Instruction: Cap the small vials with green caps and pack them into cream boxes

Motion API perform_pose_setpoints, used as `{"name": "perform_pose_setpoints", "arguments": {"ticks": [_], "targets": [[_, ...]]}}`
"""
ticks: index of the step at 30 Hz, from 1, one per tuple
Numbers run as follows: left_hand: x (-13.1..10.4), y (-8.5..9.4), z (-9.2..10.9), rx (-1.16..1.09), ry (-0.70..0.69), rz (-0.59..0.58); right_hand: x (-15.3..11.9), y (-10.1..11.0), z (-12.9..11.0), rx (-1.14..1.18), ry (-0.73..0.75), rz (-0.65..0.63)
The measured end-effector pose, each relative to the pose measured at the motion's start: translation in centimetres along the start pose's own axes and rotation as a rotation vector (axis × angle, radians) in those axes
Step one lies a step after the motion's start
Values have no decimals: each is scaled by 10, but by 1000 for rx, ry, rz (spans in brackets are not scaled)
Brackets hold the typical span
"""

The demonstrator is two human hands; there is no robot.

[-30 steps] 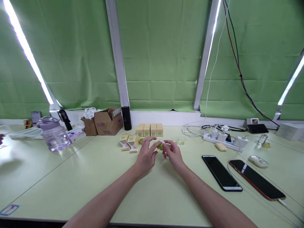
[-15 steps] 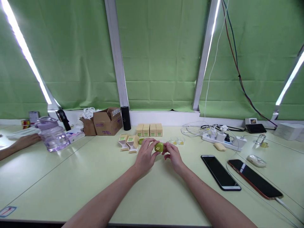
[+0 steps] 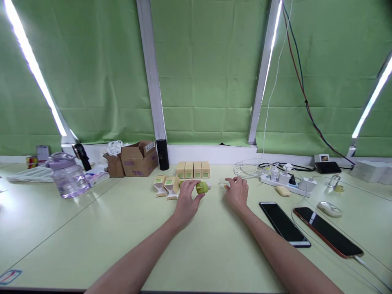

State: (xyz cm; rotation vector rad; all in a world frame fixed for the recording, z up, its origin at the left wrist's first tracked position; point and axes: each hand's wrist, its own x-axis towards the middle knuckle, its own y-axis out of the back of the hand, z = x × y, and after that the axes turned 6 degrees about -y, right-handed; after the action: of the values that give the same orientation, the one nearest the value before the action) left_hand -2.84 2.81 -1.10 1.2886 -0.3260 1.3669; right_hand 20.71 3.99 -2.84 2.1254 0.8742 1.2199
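Observation:
My left hand grips a small green rounded case between thumb and fingers, just above the table. A white part pokes out beside the case on its right. My right hand is bent over the clear plastic cups with yellow centres, its fingertips closed at them; the hand hides much of them. Left of my left hand stand two opened small cardboard boxes with green labels. Behind it is a row of several closed small boxes. Another green piece is partly hidden behind my left fingers.
At the back left are a brown carton, a black cylinder and a purple water jug. On the right lie two phones, a power strip with chargers and white cables, and a beige case.
My right hand has left the green case and moved right to the clear plastic cups. My left hand keeps the case, shifted slightly left. Another person's arm at far left has gone from view.

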Motion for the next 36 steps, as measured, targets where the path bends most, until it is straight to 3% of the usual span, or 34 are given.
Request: {"name": "perform_pose_setpoints", "arguments": {"ticks": [6,10,16,20,26,29,33,36], "targets": [[0,-1,-2,-47,50,33,3,-1,6,-48,117,-19],[0,-5,-7,-90,106,97,-15,9,-13,58,266,-66],[2,-6,-15,-88,185,188,-52,21,-39,222,418,-274],[2,-6,-17,-97,224,211,-57,10,-34,505,198,-377],[4,-9,-24,-209,352,247,-33,-7,-35,1056,-216,-677],[6,-9,-24,-303,440,261,-25,-4,-43,1198,-264,-721],[10,-5,-20,-387,500,255,-26,2,-47,1603,-423,-817],[11,-5,-16,-406,512,275,-31,2,-44,1663,-474,-847]]}}
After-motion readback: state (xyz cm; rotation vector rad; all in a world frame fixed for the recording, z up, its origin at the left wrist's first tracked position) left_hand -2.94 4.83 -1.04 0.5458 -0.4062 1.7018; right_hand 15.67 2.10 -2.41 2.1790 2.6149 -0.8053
